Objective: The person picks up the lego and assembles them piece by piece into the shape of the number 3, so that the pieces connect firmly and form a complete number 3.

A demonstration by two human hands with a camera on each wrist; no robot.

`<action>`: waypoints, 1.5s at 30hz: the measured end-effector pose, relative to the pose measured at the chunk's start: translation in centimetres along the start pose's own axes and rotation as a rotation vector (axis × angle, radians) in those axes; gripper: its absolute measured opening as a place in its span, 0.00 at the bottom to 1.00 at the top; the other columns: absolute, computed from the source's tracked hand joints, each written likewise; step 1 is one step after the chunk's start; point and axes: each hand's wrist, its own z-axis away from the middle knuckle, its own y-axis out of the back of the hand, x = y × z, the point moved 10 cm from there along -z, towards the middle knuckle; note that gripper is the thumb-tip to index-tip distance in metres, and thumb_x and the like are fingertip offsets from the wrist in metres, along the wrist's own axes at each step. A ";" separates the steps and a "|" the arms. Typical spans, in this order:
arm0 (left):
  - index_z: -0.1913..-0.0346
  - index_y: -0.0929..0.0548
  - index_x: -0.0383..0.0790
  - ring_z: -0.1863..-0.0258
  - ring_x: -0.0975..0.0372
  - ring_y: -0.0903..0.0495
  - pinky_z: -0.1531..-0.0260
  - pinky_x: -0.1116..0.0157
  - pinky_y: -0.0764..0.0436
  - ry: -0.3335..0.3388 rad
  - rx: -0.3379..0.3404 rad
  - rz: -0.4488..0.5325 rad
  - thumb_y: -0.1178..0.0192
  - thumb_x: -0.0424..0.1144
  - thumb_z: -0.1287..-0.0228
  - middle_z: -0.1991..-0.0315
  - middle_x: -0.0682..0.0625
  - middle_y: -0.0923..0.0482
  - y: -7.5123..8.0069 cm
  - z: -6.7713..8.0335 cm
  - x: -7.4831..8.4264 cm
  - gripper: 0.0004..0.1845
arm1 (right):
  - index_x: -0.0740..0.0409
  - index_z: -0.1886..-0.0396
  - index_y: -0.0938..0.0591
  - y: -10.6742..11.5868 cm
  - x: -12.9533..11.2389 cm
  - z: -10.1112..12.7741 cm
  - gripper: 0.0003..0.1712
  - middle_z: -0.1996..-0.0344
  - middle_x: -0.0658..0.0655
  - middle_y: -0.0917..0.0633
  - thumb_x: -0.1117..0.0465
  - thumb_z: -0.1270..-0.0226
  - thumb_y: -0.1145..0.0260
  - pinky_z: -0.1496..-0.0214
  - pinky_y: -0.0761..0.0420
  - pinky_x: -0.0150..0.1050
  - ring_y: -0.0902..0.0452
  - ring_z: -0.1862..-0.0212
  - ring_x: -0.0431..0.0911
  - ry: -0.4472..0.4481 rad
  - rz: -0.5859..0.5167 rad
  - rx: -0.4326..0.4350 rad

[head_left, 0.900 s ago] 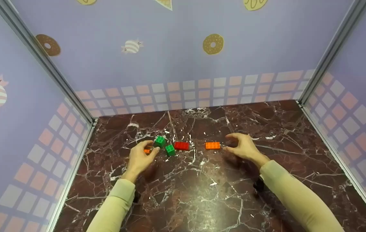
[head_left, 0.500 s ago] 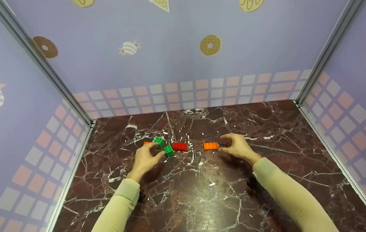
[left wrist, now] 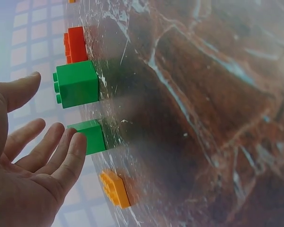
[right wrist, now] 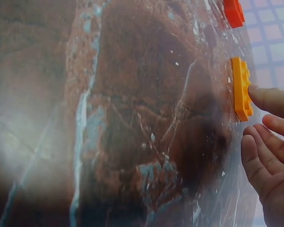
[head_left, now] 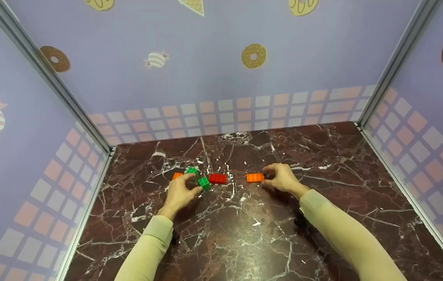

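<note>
In the head view my left hand (head_left: pixel 178 195) is over two square green bricks, thumb and fingers spread. Its thumb tip is right at the nearer green brick (head_left: pixel 203 183), and its fingers overlap the farther green brick (head_left: pixel 191 170). The left wrist view shows the gap between thumb and fingers, with nothing gripped. My right hand (head_left: pixel 283 180) is at the right end of a flat orange brick (head_left: pixel 255 178), thumb and fingers apart. The right wrist view has its thumb overlapping the studs of that orange brick (right wrist: pixel 241 90).
A red brick (head_left: pixel 217 178) lies between the green bricks and the right orange brick. Another orange brick (head_left: pixel 177 176) sits behind the left hand, partly hidden. Purple patterned panels (head_left: pixel 205 78) enclose the dark marble tabletop (head_left: pixel 237 234) at the back and sides.
My left hand has shifted right, from the farther green brick and left orange brick to the nearer green one. My right hand has moved left, up to the end of the orange brick.
</note>
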 end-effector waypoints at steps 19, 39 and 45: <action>0.37 0.10 0.32 0.47 0.44 0.08 0.41 0.43 0.11 0.058 -0.065 -0.003 0.19 0.35 0.36 0.44 0.38 0.06 -1.9 -1.0 0.0 0.25 | 0.69 0.47 0.07 -1.3 0.2 -1.4 0.20 0.54 0.68 0.04 0.69 0.39 0.15 0.42 0.07 0.56 0.04 0.50 0.61 -0.049 -0.016 -0.059; 0.38 0.09 0.33 0.51 0.47 0.05 0.44 0.46 0.09 0.116 -0.067 0.022 0.21 0.32 0.35 0.51 0.38 0.05 -2.6 -1.1 -1.0 0.22 | 0.68 0.50 0.05 -1.5 0.1 -2.2 0.17 0.56 0.68 0.04 0.70 0.39 0.16 0.42 0.07 0.54 0.04 0.52 0.60 -0.026 0.047 -0.065; 0.40 0.08 0.33 0.51 0.47 0.05 0.44 0.46 0.08 0.111 -0.049 0.043 0.21 0.32 0.35 0.51 0.37 0.05 -2.8 -1.0 -1.3 0.21 | 0.68 0.51 0.05 -1.4 0.0 -2.1 0.17 0.58 0.68 0.04 0.71 0.41 0.16 0.44 0.06 0.55 0.04 0.53 0.60 -0.029 0.051 -0.059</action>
